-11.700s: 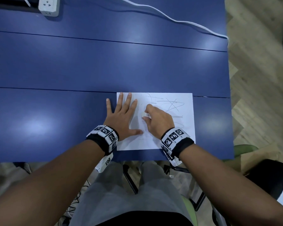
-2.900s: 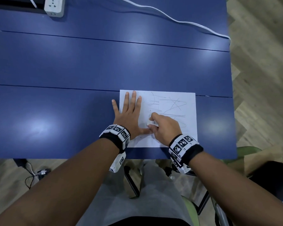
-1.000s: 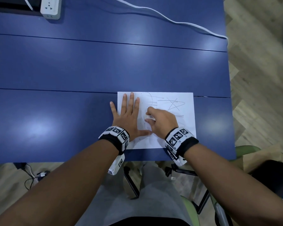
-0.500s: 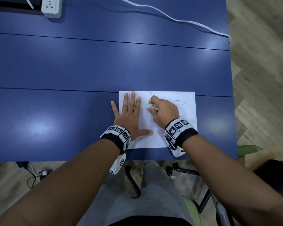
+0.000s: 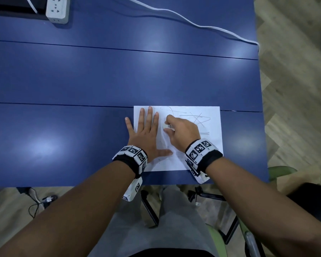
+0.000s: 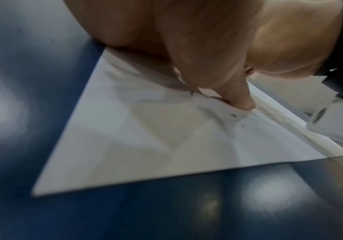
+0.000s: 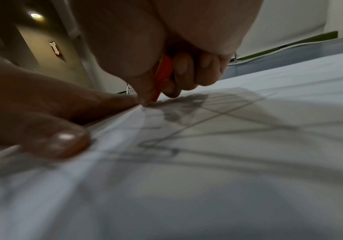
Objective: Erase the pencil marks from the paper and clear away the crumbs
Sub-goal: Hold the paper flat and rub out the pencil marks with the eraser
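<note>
The left hand (image 5: 144,134) is lying flat, fingers spread, pinning the white paper sheet (image 5: 214,145) near the blue desk's (image 5: 63,136) front edge; the right hand's (image 5: 183,133) grip is pinching a small white eraser (image 5: 169,126) on the pencil marks (image 5: 198,119); open desk is lying beyond.

The head view looks steeply down from above onto the blue desk (image 5: 100,80) and both forearms. The left wrist view sits close over the paper (image 6: 146,146), facing along the left hand (image 6: 187,40). The right wrist view skims low across the same paper, sharing the left hand's thumb.
</note>
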